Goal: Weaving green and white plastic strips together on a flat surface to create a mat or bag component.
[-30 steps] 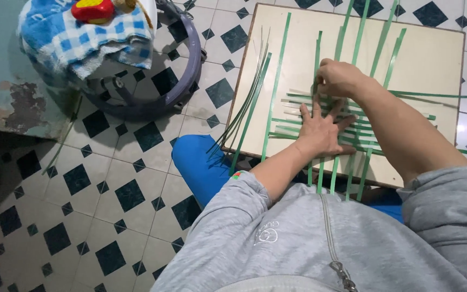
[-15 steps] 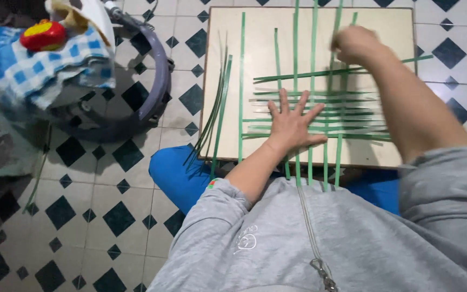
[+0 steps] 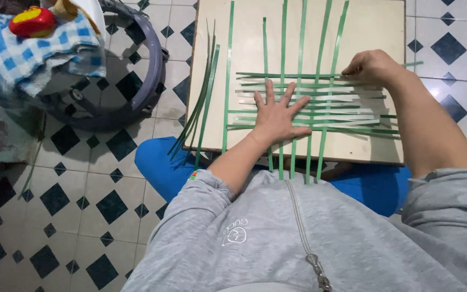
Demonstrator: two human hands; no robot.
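A flat weave of green strips (image 3: 325,103) lies on a pale wooden board (image 3: 368,32) across my lap. My left hand (image 3: 278,114) is spread flat on the woven part, fingers apart, pressing it down. My right hand (image 3: 371,66) is at the weave's upper right edge, fingertips pinched on the end of a horizontal green strip (image 3: 293,75). Several long upright strips run up the board past the weave.
A loose bundle of green strips (image 3: 204,97) lies along the board's left edge. To the left stand a round grey frame (image 3: 147,81), a blue checked cloth (image 3: 33,48) and a red toy (image 3: 31,21). The floor has white tiles with dark diamonds (image 3: 82,200).
My right hand has come down from the upper strips to the top horizontal strip at the weave's right edge. My left hand has stayed flat on the weave. The view has shifted.
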